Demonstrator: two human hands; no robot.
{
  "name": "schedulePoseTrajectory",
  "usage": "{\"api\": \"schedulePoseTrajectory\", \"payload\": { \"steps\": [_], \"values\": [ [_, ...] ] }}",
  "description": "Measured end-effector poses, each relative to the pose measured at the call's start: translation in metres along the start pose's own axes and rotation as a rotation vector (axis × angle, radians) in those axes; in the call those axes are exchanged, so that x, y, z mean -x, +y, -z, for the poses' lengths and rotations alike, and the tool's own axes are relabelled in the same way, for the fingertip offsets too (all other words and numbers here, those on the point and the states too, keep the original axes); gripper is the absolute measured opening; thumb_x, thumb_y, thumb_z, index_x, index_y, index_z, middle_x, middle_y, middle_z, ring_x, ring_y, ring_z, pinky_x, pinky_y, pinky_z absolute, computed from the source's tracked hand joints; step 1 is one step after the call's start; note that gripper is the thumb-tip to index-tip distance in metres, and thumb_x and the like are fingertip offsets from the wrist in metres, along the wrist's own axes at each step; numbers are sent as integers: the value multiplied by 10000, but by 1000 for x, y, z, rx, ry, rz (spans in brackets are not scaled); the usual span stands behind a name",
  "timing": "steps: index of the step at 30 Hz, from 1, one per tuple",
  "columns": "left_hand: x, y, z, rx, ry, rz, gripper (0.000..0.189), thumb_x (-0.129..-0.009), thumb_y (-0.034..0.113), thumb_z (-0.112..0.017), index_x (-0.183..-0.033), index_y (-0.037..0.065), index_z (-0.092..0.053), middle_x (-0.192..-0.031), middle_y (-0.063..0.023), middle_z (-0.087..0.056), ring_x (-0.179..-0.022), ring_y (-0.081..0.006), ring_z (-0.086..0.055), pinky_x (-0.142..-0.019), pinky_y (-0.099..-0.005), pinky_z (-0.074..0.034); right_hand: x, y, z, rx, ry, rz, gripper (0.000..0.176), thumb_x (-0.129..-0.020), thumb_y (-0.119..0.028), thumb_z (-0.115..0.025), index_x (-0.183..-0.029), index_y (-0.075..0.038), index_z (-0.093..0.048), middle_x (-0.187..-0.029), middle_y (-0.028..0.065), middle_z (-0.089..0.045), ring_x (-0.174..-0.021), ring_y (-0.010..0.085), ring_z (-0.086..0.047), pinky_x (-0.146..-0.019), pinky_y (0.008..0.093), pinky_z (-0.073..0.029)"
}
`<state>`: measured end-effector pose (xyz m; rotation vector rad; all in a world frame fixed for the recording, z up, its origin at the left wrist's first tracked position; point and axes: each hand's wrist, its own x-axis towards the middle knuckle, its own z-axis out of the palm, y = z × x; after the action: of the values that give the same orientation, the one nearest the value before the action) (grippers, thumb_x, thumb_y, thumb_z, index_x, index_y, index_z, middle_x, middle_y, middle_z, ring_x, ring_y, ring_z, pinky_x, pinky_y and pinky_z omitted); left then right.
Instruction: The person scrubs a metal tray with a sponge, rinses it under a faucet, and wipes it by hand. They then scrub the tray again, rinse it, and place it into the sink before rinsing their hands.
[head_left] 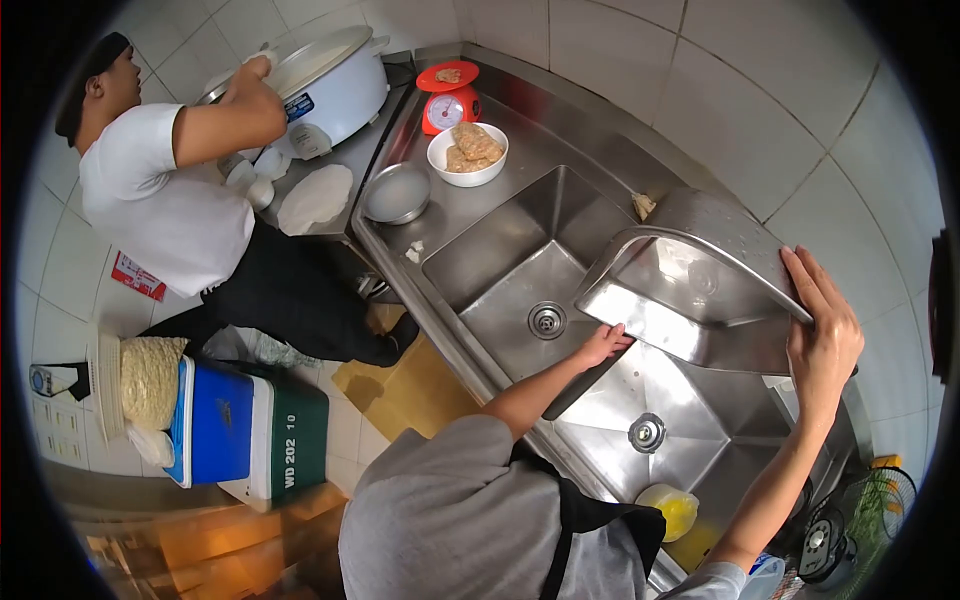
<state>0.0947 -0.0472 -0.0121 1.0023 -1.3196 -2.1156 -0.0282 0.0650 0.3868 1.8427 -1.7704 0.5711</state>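
A deep stainless-steel food pan (pixel 745 330) is held tilted on its side above the double sink, its open mouth facing down and left. My right hand (pixel 826 325) grips the pan's rim at the right, fingers spread over its outer side. Lower and to the left, my left hand (pixel 603 345) is at the pan's bottom edge, near the divider between the basins; its fingertips are partly hidden there. Below the pan lies the right basin (pixel 690 400) with its drain. Wet spots show on the pan's upper outer side.
Left of the basins stand a red kitchen scale (pixel 447 108), a white bowl of patties (pixel 493 175) and a metal bowl (pixel 397 195). A yellow-filled plastic container (pixel 667 512) sits by the right basin. At left, a co-worker (pixel 170 180) reaches to a large rice cooker (pixel 335 95).
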Motion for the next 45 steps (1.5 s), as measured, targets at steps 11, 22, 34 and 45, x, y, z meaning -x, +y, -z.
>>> {"api": "schedulePoseTrajectory", "payload": {
  "steps": [11, 22, 34, 45],
  "values": [
    [2, 0, -3, 13, 1, -20, 596, -880, 511, -342, -1150, -20, -338, -1163, -152, -514, -1075, -241, -493, -858, -356, -389, -6, -5, -1, 21, 35, 13, 395, -664, 27, -524, -997, -150, -639, -1009, 74, -610, -868, 246, -597, -740, 310, -466],
    [0, -2, -2, 25, 10, -8, 546, -891, 486, -337, -1143, 1, -338, -1151, -133, -528, -1062, -225, -503, -868, -361, -365, -7, -3, -1, 9, 49, 17, 375, -668, 25, -523, -986, -134, -642, -1000, 87, -612, -867, 255, -596, -734, 308, -465],
    [1, -3, -2, 24, 15, -20, 569, -884, 501, -339, -1171, 10, -345, -1151, -123, -528, -1061, -217, -503, -856, -362, -371, -10, -2, 1, -26, 60, 26, 436, -604, 65, -512, -980, -114, -639, -997, 106, -608, -876, 259, -589, -746, 315, -459],
    [-1, -8, -3, 66, 8, 6, 527, -896, 473, -335, -1173, 24, -336, -1168, -123, -517, -1076, -211, -495, -856, -353, -375, -16, 2, -1, -69, 54, 33, 518, -510, 76, -507, -975, -113, -632, -1007, 95, -604, -871, 256, -585, -750, 321, -462]
  ]
}}
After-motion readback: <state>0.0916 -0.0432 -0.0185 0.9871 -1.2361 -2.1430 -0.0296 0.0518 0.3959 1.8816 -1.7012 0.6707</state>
